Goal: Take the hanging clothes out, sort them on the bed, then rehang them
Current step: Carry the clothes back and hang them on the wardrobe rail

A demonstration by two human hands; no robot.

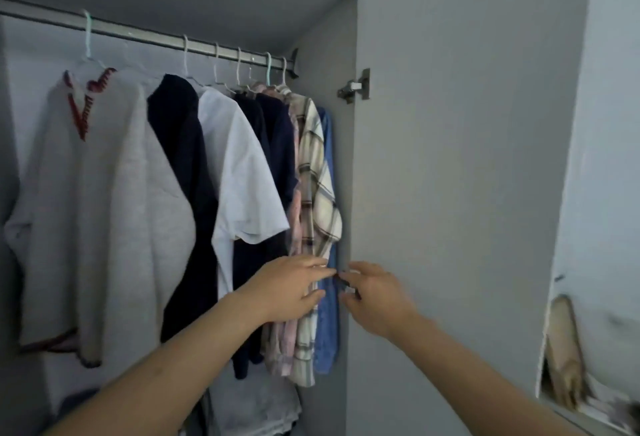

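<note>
Here, both hands reach the right end of the wardrobe rail (pixel 145 34).

I see my left hand (pixel 287 292), fingers loosely spread, lying on the plaid shirt (pixel 317 172); the blue shirt (pixel 327 318) hangs just beyond its fingertips. My right hand (pixel 375 297) looks open beside it, its grip blurred.

Shirts (pixel 242 165) are hanging on white hangers (pixel 185 55) along the rail (pixel 145 32): grey, navy, white, plaid, blue.

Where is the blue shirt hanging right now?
The blue shirt hangs last on the rod's right end, beside the plaid shirt, against the wardrobe's side wall.
</note>
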